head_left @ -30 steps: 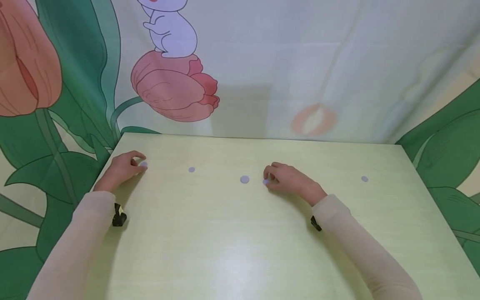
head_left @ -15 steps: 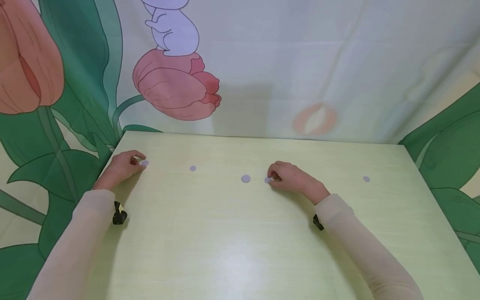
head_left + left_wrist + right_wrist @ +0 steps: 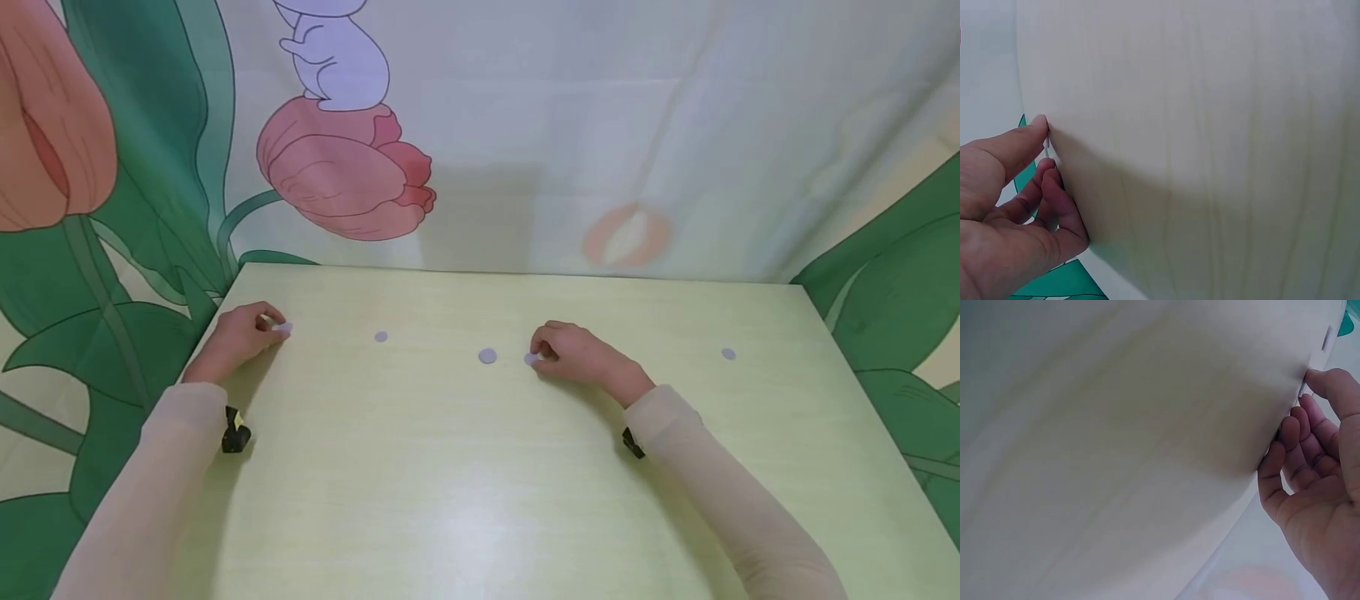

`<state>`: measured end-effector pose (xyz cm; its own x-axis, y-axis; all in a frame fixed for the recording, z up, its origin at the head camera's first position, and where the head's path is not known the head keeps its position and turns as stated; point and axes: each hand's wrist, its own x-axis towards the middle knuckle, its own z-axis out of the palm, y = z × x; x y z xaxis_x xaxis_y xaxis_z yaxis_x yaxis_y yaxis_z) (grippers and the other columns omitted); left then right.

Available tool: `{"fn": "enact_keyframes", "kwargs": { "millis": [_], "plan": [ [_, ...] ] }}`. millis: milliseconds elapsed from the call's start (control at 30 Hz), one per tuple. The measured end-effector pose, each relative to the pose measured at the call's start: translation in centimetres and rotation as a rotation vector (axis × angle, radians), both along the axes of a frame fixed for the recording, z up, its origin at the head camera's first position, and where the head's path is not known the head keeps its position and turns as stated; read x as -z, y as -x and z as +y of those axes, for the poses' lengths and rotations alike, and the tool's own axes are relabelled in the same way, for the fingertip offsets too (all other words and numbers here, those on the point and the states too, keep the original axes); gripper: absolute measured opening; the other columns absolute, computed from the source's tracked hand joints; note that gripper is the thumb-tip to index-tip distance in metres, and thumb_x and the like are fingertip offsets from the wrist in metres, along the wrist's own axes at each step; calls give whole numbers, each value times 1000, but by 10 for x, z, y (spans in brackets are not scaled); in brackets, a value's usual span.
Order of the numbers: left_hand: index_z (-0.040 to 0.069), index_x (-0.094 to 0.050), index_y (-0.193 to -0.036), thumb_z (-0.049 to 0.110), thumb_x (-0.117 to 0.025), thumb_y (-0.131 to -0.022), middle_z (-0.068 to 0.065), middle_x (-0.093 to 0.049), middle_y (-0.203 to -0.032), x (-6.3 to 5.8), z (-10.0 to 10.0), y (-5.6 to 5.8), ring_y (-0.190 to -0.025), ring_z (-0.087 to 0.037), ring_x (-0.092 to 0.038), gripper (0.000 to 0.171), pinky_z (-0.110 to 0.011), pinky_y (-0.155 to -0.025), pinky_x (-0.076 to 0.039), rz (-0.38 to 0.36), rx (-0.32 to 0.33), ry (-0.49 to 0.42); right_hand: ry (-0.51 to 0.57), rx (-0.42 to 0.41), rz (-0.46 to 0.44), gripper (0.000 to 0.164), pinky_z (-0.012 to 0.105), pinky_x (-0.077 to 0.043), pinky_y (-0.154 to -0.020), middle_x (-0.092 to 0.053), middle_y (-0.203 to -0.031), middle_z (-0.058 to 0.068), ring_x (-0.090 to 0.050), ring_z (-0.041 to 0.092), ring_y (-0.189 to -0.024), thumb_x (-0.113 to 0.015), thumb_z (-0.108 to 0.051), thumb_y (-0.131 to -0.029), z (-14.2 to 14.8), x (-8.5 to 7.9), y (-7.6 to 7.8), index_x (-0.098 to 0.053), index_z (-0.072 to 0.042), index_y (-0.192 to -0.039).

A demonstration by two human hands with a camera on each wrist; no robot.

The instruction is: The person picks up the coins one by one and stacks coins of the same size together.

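At the far left of the head view, my left hand (image 3: 242,333) pinches a small pale purple disc (image 3: 285,327) between thumb and fingertip, low over the table. The left wrist view gives this disc (image 3: 1047,146) edge-on, thin between thumb and finger. Right of the table's middle, my right hand (image 3: 579,358) has its thumb and curled fingers on a second purple disc (image 3: 530,359), its edge poking out to the left. Just left of it a slightly larger disc (image 3: 487,356) lies flat. Another small disc (image 3: 382,337) lies between the two hands.
One more small disc (image 3: 728,354) lies flat toward the right side of the pale wooden table (image 3: 465,467). A curtain (image 3: 495,150) with printed tulips and a white animal hangs right behind the table's back edge. Black wrist devices (image 3: 236,431) sit under both sleeves.
The head view shifts slightly. Both hands stay in nearly the same places, with their fingers at the same discs; the discs on the table have not moved.
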<state>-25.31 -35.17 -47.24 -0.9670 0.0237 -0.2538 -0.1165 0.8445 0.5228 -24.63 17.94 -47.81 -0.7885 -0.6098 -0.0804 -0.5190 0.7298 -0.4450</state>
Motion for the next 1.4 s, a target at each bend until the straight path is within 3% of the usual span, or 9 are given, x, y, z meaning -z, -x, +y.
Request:
{"fn": "enact_keyframes", "kwargs": {
  "millis": [467, 867, 1067, 1400],
  "plan": [
    [-9, -54, -115, 26, -62, -101, -24, -57, -107, 1, -4, -6, -95, -35, -52, 38, -43, -80, -47, 47, -18, 30, -7, 7, -19, 18, 30, -48, -81, -58, -94, 2, -53, 17, -86, -69, -21, -96, -3, 3, 10, -66, -6, -107],
    [-10, -55, -113, 23, -62, -101, -23, -58, -103, 0, 7, -11, -92, -34, -53, 35, -42, -78, -48, 76, 8, 33, -16, 30, -29, 19, 31, -48, -81, -59, -95, 3, -53, 18, -86, -68, -19, -96, -3, -3, 3, -66, -4, -106],
    [-7, -58, -111, 21, -65, -99, -21, -60, -100, 2, 22, -17, -89, -32, -55, 31, -39, -75, -50, 117, 51, 30, -25, 40, -47, 19, 31, -48, -80, -58, -95, 4, -52, 18, -86, -68, -19, -95, -4, -4, 1, -66, -4, -107],
    [-4, -62, -111, 18, -69, -97, -19, -62, -101, -17, 67, -14, -95, -32, -55, 27, -42, -81, -49, 200, 110, -7, -17, 58, -89, 15, 30, -42, -76, -51, -83, 1, -48, 16, -81, -68, -15, -93, -7, -5, 1, -63, -5, -104]
  ]
}}
